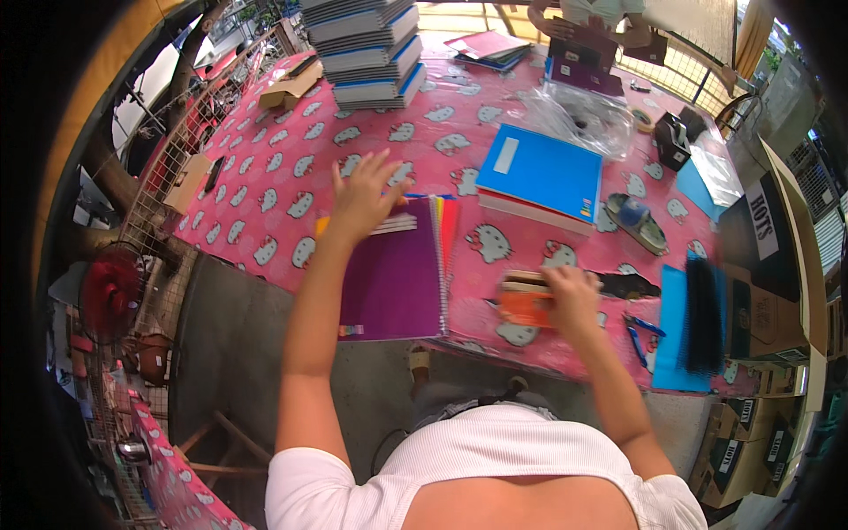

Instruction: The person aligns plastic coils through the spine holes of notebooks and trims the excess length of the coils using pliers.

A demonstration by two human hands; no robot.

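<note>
Desk (231, 196): pink, cat-printed!
Left hand (364, 199): fingers wide, over purple spiral notebook (393, 283)
Right hand (575, 303): fingers gripping orange box (523, 306)!

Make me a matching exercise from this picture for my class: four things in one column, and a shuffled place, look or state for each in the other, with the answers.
Column one
1. Purple notebook
2. Right hand
3. Blue-handled pliers
4. Tall notebook stack

Column two
A. Cut off by the picture's top edge
B. Wire-bound along the right edge
C. Lying left of the black bundle
D. Gripping an orange item

Right pairs
1-B, 2-D, 3-C, 4-A
</note>
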